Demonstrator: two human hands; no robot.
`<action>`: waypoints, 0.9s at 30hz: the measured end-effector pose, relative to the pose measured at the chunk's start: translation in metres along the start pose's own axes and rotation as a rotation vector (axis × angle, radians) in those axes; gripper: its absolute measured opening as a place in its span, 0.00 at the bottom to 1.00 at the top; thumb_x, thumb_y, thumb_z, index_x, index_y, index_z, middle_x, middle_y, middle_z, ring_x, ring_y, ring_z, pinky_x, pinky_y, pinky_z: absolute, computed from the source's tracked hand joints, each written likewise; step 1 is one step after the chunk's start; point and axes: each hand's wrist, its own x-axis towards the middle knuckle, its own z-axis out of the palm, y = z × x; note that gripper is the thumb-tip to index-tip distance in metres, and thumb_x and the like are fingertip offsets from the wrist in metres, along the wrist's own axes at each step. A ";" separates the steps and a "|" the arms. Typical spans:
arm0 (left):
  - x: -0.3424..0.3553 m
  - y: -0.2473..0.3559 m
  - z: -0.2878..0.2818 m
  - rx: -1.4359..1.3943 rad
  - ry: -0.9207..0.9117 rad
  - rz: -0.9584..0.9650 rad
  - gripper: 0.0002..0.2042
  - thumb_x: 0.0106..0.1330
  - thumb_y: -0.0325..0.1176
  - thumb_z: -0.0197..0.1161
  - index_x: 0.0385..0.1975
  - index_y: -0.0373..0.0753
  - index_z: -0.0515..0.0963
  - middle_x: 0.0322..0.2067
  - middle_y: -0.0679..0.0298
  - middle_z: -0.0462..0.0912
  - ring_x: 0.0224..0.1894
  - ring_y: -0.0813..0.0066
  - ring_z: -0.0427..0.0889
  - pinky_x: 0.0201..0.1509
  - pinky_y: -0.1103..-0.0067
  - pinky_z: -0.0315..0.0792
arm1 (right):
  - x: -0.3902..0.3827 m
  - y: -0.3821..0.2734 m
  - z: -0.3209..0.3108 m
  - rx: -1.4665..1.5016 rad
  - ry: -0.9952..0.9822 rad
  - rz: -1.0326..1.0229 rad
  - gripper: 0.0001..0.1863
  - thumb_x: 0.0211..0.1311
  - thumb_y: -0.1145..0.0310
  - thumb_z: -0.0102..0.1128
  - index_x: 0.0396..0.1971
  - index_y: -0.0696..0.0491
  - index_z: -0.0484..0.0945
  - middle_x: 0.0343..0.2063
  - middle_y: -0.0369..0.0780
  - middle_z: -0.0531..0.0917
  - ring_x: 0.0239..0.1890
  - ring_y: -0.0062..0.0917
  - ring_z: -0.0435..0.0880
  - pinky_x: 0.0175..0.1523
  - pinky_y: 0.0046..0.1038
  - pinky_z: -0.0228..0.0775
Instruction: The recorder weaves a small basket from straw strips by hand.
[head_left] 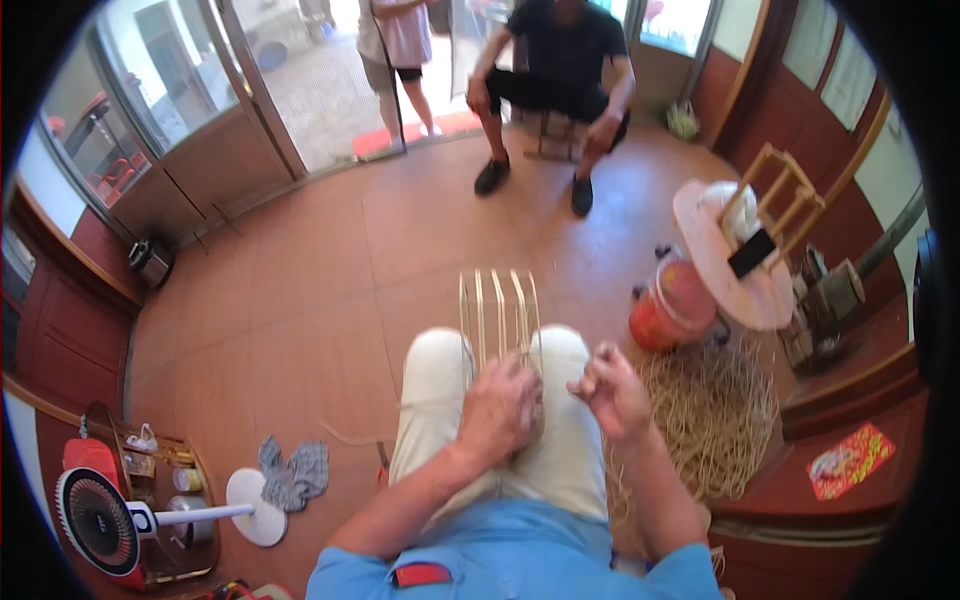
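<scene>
A long rectangular frame of pale thin strips, like cane or bamboo, rests on my lap, its far end reaching past my knees. My left hand is closed over its near part, the fingers wrapped round the strips. Off to the right of the frame, above my right thigh, my right hand is raised with its fingers curled into a pinch. Whatever sits between those fingertips is too small to make out. Beneath my left palm, the near end of the frame is hidden.
A heap of loose pale strands lies right of my legs, beside a red bucket and round table. A seated person faces me; another stands in the doorway. At left are a fan and crumpled cloth.
</scene>
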 end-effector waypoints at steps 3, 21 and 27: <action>0.001 -0.004 -0.014 -0.017 -0.075 0.020 0.06 0.63 0.24 0.71 0.39 0.38 0.85 0.41 0.51 0.84 0.49 0.44 0.83 0.52 0.57 0.78 | 0.004 -0.005 0.009 0.033 0.030 -0.006 0.09 0.81 0.72 0.59 0.53 0.44 0.71 0.27 0.28 0.71 0.28 0.19 0.75 0.56 0.40 0.81; -0.006 0.014 -0.020 0.078 0.023 0.032 0.03 0.71 0.25 0.71 0.42 0.39 0.87 0.39 0.59 0.85 0.47 0.54 0.83 0.54 0.61 0.77 | -0.017 -0.059 -0.025 0.119 0.092 -0.128 0.07 0.82 0.75 0.53 0.53 0.48 0.76 0.26 0.26 0.61 0.24 0.14 0.61 0.36 0.23 0.64; 0.000 0.013 -0.016 0.082 -0.018 0.000 0.03 0.71 0.26 0.71 0.41 0.40 0.88 0.38 0.60 0.83 0.46 0.56 0.81 0.55 0.62 0.76 | -0.027 -0.064 -0.029 0.077 0.051 -0.101 0.06 0.82 0.75 0.52 0.51 0.48 0.74 0.25 0.26 0.61 0.23 0.13 0.59 0.33 0.22 0.61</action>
